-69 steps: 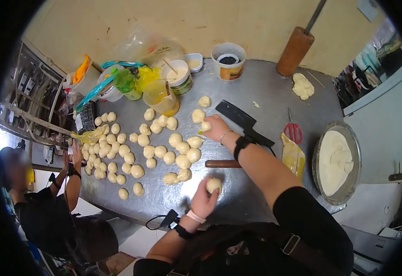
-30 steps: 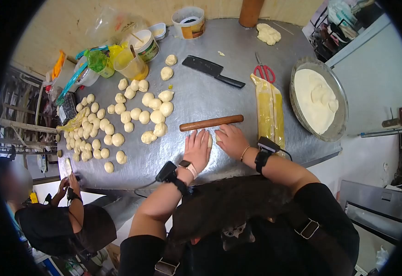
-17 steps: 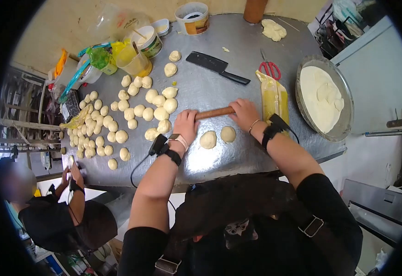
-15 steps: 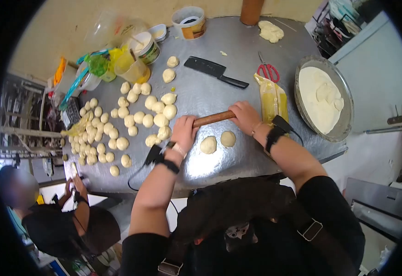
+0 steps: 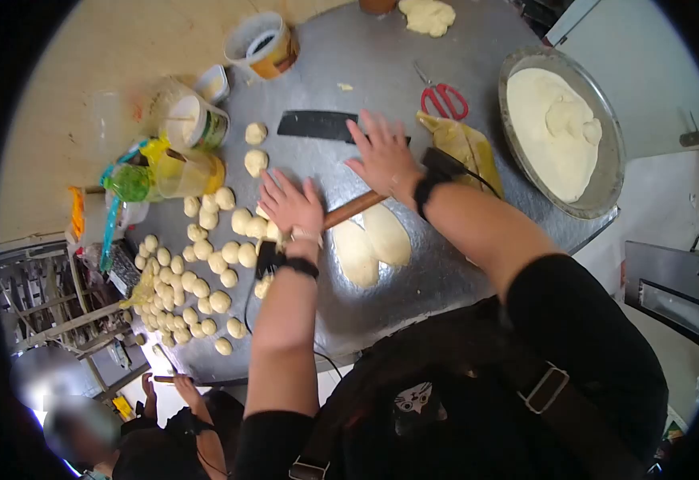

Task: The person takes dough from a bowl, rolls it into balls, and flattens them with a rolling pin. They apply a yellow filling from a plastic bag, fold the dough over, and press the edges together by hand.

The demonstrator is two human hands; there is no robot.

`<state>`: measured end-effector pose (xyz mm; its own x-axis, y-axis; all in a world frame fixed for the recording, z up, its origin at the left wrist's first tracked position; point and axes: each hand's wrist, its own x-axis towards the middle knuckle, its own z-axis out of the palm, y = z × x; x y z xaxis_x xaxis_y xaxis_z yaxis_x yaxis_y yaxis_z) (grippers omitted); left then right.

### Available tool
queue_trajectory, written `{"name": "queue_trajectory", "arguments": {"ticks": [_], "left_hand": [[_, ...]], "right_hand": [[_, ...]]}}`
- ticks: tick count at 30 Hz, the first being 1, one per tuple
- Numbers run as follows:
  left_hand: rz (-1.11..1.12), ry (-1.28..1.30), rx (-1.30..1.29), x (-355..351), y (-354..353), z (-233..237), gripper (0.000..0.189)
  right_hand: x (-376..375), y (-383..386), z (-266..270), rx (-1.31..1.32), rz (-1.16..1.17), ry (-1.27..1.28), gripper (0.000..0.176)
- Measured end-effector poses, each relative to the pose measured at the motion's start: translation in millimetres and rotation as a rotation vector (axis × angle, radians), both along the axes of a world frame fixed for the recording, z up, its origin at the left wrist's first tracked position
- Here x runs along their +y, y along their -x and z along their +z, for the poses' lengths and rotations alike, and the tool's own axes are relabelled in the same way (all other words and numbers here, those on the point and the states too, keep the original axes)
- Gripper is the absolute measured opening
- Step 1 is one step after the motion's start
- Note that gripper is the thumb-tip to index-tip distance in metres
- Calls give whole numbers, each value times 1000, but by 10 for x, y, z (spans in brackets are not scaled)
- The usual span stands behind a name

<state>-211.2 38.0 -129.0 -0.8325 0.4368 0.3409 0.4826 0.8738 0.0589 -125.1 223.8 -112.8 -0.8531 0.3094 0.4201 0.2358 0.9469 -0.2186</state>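
**Flat palms on the rolling pin, 2 dough ovals beneath**

The rolling pin (image 5: pixel 355 209) lies across the far ends of 2 flattened dough ovals (image 5: pixel 356 254), near the table's front edge. The left hand (image 5: pixel 289 204) and right hand (image 5: pixel 381 160) rest on it palm down, fingers spread wide, gripping nothing.

At 12 o'clock from the hands a cleaver (image 5: pixel 311 126) lies under the right fingertips. Scissors (image 5: pixel 444 101) sit at 1 o'clock, and a yellow bag (image 5: pixel 468 146) at 2 o'clock is partly hidden by the right wrist. Dough balls (image 5: pixel 205 272) crowd from 9 to 7 o'clock, close against the left wrist.

The grey metal table (image 5: pixel 381 60) stands against a beige wall. At 2 o'clock a round pan (image 5: pixel 605 188) holds pale dough. At 10 o'clock a tub (image 5: pixel 193 124) holds white paste beside a yellow cup (image 5: pixel 185 172). At 7 o'clock another person's hand (image 5: pixel 183 390) is at the table edge.
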Motion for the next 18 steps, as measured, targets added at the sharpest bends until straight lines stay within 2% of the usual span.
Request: {"name": "queue_trajectory", "arguments": {"ticks": [1,3,4,5,6,7,9,10,13,15,16,18], "left_hand": [[-51,5,39,93,198,45,52],[-270,-295,-221,85,295,98,51],[-353,-263,-327,0,188,204,45],[-443,-197,-315,-94,35,265,38],[-458,-143,-242,-107,-74,183,36],[-460,-75,-192,-179,-224,136,35],[-421,-86,-277,-237,-202,65,37],[-456,-121,-310,-278,-203,173,42],[-470,-120,-205,-535,-798,539,39],[-502,-78,-192,-648,-1232,445,34],[-448,-69,-309,-683,-1304,416,34],[-312,-56,-550,-607,-902,353,48]], "right_hand": [[24,105,25,5,73,82,61],[154,285,61,7,215,228,54],[113,146,4,-46,295,188,51],[112,-25,-58,-93,377,142,49],[149,-187,-129,-179,458,178,41],[182,-184,-120,-157,441,166,39],[95,-272,-109,-132,415,174,35],[79,-328,-9,-48,415,156,32],[-148,-933,290,-103,392,138,35],[-217,-1228,185,-104,446,231,36],[-254,-1314,144,-104,473,277,36],[-193,-1062,108,-115,376,252,43]]}}
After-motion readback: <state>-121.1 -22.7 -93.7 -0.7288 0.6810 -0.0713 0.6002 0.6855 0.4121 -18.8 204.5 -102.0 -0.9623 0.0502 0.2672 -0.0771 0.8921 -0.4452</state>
